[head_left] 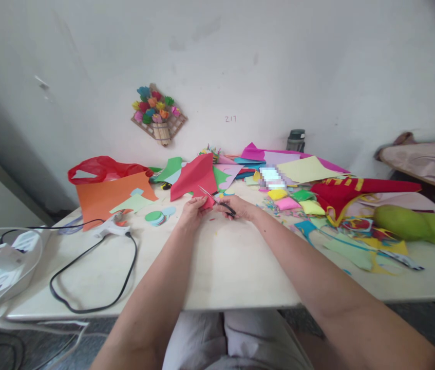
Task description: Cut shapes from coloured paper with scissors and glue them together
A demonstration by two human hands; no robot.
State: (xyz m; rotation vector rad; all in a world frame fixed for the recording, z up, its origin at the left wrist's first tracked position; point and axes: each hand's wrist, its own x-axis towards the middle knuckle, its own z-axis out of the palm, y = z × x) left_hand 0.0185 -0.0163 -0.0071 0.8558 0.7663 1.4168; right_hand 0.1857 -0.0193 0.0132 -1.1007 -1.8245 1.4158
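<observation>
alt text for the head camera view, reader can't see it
A person's left hand holds red paper while the right hand holds scissors against it. They work at a pale table strewn with colored paper.

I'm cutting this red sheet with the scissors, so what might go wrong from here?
The scissors in your right hand are close to the left hand pinching the red sheet, so a slip could nick your fingers. The sheet's far part rises unsupported, so it may flex and spoil the cut line. The black cord loops near the table's front edge, beside your left forearm, and could snag.
</observation>
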